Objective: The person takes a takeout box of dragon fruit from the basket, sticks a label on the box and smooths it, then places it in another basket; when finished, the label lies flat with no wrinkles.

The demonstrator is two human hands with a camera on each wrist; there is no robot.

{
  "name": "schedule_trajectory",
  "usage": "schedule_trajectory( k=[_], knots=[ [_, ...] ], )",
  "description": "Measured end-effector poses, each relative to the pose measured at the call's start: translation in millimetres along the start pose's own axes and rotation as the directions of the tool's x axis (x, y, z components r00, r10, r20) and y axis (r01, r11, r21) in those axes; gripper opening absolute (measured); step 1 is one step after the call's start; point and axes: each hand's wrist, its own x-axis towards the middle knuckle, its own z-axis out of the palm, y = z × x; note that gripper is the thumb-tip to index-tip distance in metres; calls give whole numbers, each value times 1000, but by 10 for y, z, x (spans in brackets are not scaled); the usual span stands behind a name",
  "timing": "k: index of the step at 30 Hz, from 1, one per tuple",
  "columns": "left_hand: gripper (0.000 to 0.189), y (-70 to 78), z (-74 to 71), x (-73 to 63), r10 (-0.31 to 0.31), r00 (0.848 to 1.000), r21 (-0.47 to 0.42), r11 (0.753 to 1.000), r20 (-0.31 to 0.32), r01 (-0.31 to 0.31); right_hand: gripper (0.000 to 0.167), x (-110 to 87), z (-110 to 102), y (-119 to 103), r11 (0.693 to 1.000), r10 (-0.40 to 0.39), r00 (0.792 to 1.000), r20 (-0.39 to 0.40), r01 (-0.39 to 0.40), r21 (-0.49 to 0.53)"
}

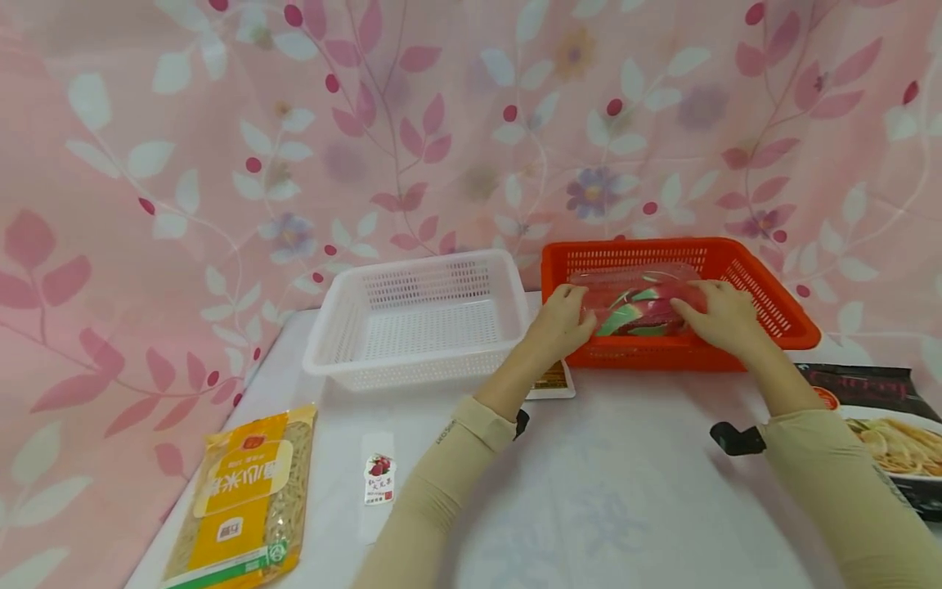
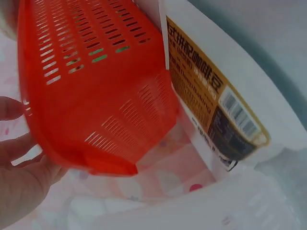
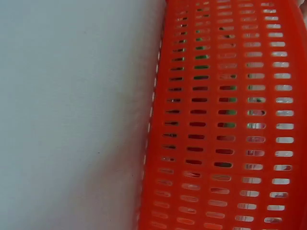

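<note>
A clear plastic pack of red-and-green dragon fruit [image 1: 646, 312] lies in the red basket [image 1: 662, 353]. My left hand [image 1: 563, 321] holds the pack's left end, above the basket's front left corner. At the opposite end my right hand [image 1: 724, 317] grips it, thumb toward the fruit. In the left wrist view, fingers [image 2: 21, 148] show beside the red basket wall [image 2: 105, 91]. The right wrist view is mostly the slotted basket side [image 3: 211, 120], with bits of green and red visible through the slots.
A white basket [image 1: 419, 356] stands left of the red one. Between them lies a brown-and-white coffee packet [image 1: 552, 381]. Yellow noodle bag [image 1: 246, 491] and a dragon fruit label [image 1: 379, 479] lie front left; a black noodle packet [image 1: 894, 433] lies right. A floral curtain [image 1: 471, 147] hangs behind.
</note>
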Motion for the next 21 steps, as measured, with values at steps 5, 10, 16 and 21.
schedule_trajectory(
  k=[5, 10, 16, 21],
  knots=[
    [48, 51, 152, 224, -144, 989, -23, 989, 37, 145, 87, 137, 20, 64, 997, 79, 984, 161, -82, 13],
    [57, 100, 271, 347, -250, 959, 27, 968, 132, 248, 97, 226, 43, 84, 992, 116, 952, 284, -124, 12],
    [73, 83, 305, 410, -283, 907, 84, 959, 312, 271, 98, 260, 38, 63, 989, 132, 930, 344, -148, 21],
    [78, 77, 339, 467, -271, 888, 66, 962, 372, 267, 99, 245, 39, 97, 982, 166, 933, 320, -186, 33]
  ],
)
